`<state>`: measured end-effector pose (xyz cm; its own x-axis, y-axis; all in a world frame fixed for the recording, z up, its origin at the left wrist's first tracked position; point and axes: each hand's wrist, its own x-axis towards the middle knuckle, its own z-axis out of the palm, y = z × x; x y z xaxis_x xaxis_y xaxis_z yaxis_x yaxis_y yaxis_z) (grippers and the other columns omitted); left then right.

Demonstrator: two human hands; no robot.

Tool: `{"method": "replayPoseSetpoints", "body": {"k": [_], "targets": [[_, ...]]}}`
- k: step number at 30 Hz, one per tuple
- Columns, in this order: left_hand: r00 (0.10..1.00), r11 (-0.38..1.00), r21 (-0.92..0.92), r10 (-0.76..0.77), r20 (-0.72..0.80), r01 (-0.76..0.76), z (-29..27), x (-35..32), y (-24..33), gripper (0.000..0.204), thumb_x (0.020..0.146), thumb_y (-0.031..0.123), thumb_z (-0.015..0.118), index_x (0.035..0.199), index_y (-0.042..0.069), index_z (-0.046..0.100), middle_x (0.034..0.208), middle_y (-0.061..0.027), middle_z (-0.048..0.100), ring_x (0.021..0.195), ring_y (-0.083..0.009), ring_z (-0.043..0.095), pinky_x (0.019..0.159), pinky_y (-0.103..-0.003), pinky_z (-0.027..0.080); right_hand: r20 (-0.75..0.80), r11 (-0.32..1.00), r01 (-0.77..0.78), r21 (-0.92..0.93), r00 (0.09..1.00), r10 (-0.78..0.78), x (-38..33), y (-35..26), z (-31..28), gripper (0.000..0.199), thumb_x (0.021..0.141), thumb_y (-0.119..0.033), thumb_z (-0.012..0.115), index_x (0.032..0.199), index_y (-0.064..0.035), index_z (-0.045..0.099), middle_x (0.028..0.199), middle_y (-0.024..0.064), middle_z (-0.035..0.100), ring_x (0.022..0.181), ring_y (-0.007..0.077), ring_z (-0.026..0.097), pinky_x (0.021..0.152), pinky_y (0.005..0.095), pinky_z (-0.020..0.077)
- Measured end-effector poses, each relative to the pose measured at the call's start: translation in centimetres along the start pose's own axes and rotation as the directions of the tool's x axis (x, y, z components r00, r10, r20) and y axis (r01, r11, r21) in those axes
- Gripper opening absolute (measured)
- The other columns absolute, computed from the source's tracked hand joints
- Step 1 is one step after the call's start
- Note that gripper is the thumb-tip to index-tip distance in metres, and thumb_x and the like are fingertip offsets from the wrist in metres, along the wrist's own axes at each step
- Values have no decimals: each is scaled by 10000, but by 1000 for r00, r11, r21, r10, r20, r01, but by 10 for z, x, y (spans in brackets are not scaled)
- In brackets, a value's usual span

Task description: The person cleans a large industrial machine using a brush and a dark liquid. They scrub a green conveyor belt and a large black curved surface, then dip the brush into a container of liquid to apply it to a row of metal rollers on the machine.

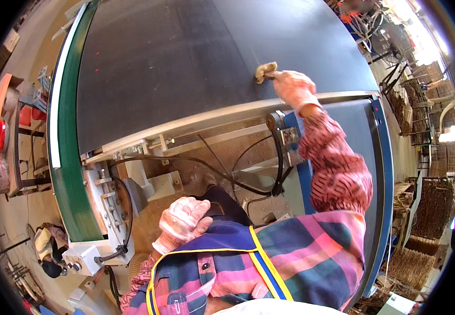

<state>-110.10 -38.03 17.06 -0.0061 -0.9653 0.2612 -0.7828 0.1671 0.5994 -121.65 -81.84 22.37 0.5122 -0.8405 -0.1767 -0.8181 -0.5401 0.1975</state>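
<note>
My right hand (pixel 296 89), in a pale pinkish work glove, reaches out over a wide black flat surface (pixel 169 63). Its fingers are closed on a crumpled tan rag (pixel 266 72), which lies against the black surface near its right front edge. My left hand (pixel 183 223), gloved the same way, is held close in front of my blue apron (pixel 217 236). The fingers of that hand are curled in, and nothing shows in them.
A metal edge bar (pixel 196 122) runs along the surface's near side, with black cables (pixel 222 173) hanging below. A green belt (pixel 75 205) lies to the left, a blue frame (pixel 385 173) to the right. Another person (pixel 49 247) is at the lower left.
</note>
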Motion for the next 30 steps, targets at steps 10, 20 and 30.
{"method": "replayPoseSetpoints", "body": {"k": [10,20,30], "targets": [[974,979,-62,-200,-105,195,16,20,-29,372,853,300,746,1123,46,710,975,-125,720,919,-349,687,855,-442,568,82,916,311,-255,951,-300,0,-44,-19,320,1003,-377,492,1304,-301,567,837,126,721,772,321,722,666,498,586],[954,958,-148,-265,-143,244,21,1,-42,381,858,289,743,1162,61,713,1010,-128,725,989,-343,677,893,-443,557,264,870,357,-342,924,-275,0,-120,-61,283,976,-278,503,1192,-190,663,959,126,748,880,313,741,624,523,611],[942,950,-194,-280,-185,244,29,-45,-49,429,849,321,748,1197,75,694,1095,-117,704,1043,-333,653,924,-449,535,120,774,461,-434,881,-457,-30,-161,-53,304,998,-279,513,1300,-251,533,793,112,718,805,308,730,641,457,602]]}}
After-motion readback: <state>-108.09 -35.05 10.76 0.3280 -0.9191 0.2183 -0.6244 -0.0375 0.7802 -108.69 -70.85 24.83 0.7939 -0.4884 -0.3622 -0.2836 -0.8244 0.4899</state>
